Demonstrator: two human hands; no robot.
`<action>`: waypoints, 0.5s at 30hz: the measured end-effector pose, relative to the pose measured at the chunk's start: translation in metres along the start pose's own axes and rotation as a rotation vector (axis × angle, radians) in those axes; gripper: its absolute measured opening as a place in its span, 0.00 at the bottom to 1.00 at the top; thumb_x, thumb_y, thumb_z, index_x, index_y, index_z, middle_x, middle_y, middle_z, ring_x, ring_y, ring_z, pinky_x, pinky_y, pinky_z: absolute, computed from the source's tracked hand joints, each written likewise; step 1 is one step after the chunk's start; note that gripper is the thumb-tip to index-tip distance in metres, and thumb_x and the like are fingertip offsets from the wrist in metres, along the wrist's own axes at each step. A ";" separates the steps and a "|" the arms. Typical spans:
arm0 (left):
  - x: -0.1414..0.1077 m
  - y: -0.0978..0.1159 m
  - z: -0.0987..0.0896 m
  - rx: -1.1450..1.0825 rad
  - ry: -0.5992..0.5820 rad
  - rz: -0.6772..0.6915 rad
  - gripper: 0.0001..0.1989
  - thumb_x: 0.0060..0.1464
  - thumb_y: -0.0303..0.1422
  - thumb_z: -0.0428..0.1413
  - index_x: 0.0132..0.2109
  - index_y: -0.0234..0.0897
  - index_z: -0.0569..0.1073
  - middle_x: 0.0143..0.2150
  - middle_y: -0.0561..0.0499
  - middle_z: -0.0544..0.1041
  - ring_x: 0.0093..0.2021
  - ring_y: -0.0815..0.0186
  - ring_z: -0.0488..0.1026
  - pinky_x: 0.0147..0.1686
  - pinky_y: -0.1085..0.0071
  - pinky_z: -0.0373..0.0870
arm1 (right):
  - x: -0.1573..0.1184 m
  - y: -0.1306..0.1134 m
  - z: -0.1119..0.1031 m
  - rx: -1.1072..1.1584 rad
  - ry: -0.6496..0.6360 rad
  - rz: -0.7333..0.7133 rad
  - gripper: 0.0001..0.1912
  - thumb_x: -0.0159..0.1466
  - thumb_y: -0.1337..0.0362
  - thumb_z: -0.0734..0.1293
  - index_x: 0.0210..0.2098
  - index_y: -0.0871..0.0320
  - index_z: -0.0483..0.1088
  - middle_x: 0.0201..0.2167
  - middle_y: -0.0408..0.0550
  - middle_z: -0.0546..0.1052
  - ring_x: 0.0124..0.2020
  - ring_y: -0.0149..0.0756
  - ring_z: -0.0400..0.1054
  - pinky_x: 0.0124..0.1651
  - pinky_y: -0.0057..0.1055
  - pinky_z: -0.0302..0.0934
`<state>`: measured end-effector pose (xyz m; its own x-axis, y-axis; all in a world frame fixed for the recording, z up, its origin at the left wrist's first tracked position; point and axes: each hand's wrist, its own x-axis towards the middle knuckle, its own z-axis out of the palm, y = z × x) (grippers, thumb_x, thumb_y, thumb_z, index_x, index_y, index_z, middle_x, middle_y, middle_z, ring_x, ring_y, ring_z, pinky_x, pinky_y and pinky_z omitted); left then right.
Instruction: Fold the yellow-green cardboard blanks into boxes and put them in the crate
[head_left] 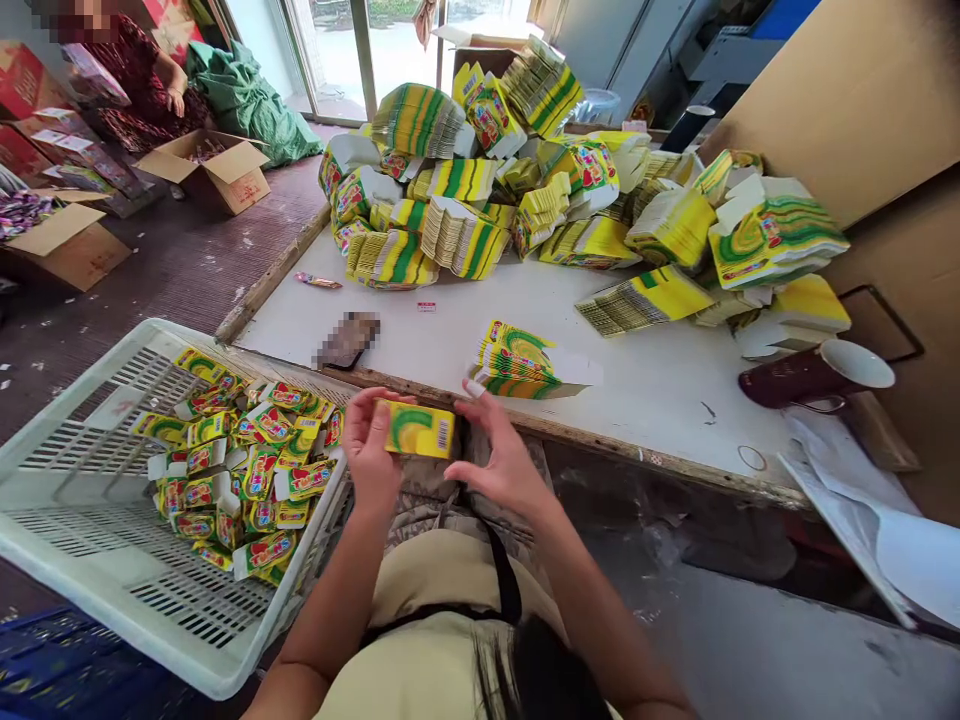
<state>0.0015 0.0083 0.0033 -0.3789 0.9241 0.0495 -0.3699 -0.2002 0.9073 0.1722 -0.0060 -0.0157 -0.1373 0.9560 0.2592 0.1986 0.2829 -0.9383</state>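
A small yellow and green carton (418, 430) with a barcode at its right end is gripped by my left hand (373, 440), thumb on top. My right hand (501, 450) is just right of the carton, its thumb and fingers spread apart. Beyond it, on the table edge, stands a stack of flat folded cartons (517, 360) in the same colours. To the left, a white plastic crate (82, 420) holds many folded-up small cartons (259, 470), some with white flaps sticking out.
Heaps of bundled flat cartons (442, 190) cover the far part of the white table (450, 320). A phone (349, 340) and a dark mug (810, 375) lie on it. Cardboard boxes (217, 180) and a seated person (142, 75) are at the far left.
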 end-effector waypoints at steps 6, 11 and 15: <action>0.056 0.035 -0.071 1.042 0.201 0.514 0.34 0.46 0.41 0.67 0.58 0.35 0.67 0.58 0.38 0.68 0.61 0.49 0.62 0.64 0.50 0.54 | 0.042 0.038 -0.077 -0.670 0.440 0.043 0.22 0.61 0.58 0.68 0.52 0.60 0.66 0.49 0.61 0.73 0.53 0.54 0.65 0.56 0.53 0.60; 0.051 0.025 -0.066 1.030 0.050 0.445 0.28 0.53 0.41 0.61 0.59 0.38 0.67 0.58 0.42 0.69 0.60 0.54 0.65 0.61 0.53 0.60 | 0.058 0.062 -0.097 -0.806 0.366 0.115 0.14 0.58 0.65 0.66 0.45 0.60 0.69 0.40 0.58 0.76 0.44 0.51 0.68 0.49 0.49 0.62; 0.027 -0.002 -0.034 0.724 -0.246 0.158 0.22 0.54 0.41 0.60 0.55 0.40 0.70 0.56 0.44 0.72 0.57 0.57 0.69 0.55 0.58 0.67 | 0.050 0.037 -0.085 -0.794 0.458 0.066 0.22 0.56 0.64 0.70 0.48 0.59 0.65 0.39 0.54 0.74 0.43 0.50 0.67 0.50 0.50 0.61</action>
<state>-0.0365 0.0223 -0.0110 -0.1510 0.9649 0.2150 0.3502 -0.1512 0.9244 0.2556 0.0591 -0.0183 0.2621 0.8616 0.4347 0.8240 0.0348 -0.5656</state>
